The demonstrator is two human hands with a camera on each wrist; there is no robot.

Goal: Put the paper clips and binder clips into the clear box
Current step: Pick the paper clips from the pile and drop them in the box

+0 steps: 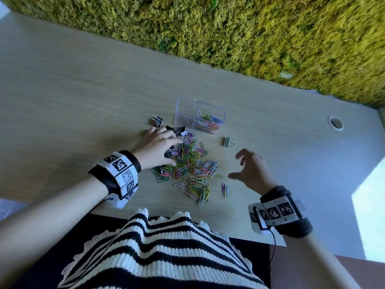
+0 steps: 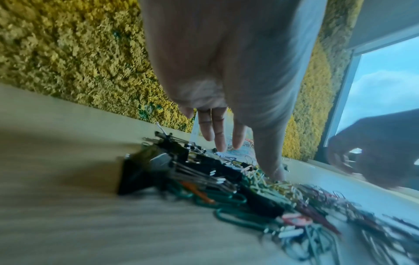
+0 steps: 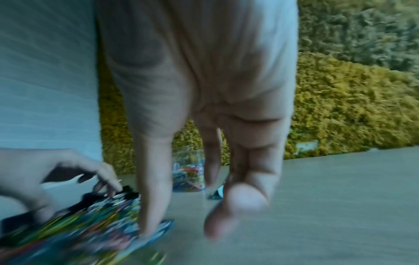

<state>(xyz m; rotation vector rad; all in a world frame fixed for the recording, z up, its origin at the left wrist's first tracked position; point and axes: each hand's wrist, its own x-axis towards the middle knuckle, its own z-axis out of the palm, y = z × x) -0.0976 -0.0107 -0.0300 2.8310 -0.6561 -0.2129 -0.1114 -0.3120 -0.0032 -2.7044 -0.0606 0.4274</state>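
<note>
Roughly, one clear box [image 1: 200, 115], two stray binder clips [image 1: 228, 141]

— What carries it all?
— A pale wood-grain tabletop [image 1: 83, 97], with a round hole [image 1: 335, 122] at the right of the frame.
— And on it?
— A clear box [image 1: 200, 115] at centre, paper clips in its right compartment. Below it, a loose heap of coloured paper clips [image 1: 191, 170]. A black binder clip [image 1: 155, 120] left of the box, a silver binder clip [image 1: 228, 142] lower right of it.
</note>
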